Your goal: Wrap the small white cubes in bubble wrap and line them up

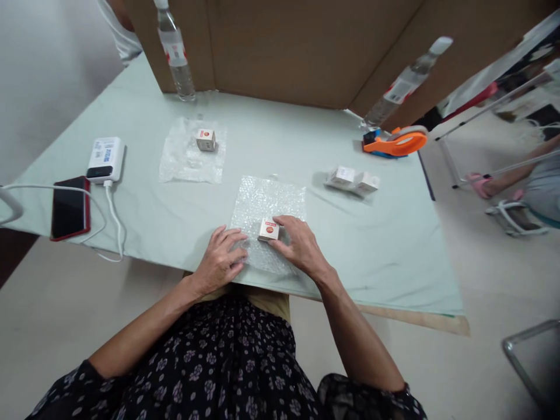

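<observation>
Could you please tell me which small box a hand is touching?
The box on the middle bubble wrap, touched by the right hand; no hand touches the left box or the pair at right.

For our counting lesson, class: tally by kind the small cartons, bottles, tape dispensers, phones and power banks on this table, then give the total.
Small cartons: 4
Plastic bottles: 2
Tape dispenser: 1
Smartphone: 1
Power bank: 1
Total: 9

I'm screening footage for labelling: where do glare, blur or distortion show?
Head view: glints speckle the bubble wrap under the small box; head view: the left bottle and right bottle splay outward, suggesting wide-angle distortion; head view: the metal tube lower right looks soft.
</observation>
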Available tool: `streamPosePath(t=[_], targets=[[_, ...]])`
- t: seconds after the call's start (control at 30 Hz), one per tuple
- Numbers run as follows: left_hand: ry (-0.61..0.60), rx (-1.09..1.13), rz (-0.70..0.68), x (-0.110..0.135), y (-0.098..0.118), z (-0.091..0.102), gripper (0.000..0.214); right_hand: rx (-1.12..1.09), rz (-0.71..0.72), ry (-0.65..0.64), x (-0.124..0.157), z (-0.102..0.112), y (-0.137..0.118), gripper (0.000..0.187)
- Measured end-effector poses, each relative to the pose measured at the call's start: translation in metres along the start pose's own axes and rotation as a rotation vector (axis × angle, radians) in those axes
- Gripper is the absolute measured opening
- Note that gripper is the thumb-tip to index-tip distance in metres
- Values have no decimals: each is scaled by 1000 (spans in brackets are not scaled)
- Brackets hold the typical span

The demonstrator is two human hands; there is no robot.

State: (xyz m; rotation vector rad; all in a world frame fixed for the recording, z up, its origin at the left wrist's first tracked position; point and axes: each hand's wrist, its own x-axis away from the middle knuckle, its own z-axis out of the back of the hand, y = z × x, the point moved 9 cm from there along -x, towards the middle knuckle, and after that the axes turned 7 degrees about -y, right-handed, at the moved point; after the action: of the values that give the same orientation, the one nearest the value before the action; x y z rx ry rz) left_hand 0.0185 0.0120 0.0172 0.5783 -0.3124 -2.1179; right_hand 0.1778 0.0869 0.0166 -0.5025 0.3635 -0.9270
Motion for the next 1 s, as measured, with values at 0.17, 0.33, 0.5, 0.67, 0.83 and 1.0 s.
streamPosePath(t=[0.17, 0.33, 0.5, 0.67, 0.83, 1.0], targets=[[-21, -39, -1, -4, 5, 0, 13, -18, 4, 24, 0, 0, 0, 41], [11, -25, -24, -14, 13, 5, 9, -34, 13, 20, -1, 1, 0, 39], [18, -13, -17, -16, 9, 6, 9, -46, 40, 36, -4, 5, 0, 39], [10, 21, 4, -15, 6, 4, 9, -62, 31, 17, -8, 0, 6, 40], [48, 34, 9, -24, 10, 9, 3, -132, 6, -12, -2, 12, 9, 52], [128, 113, 117, -42, 0, 20, 6, -157, 47, -57, 26, 35, -7, 65]])
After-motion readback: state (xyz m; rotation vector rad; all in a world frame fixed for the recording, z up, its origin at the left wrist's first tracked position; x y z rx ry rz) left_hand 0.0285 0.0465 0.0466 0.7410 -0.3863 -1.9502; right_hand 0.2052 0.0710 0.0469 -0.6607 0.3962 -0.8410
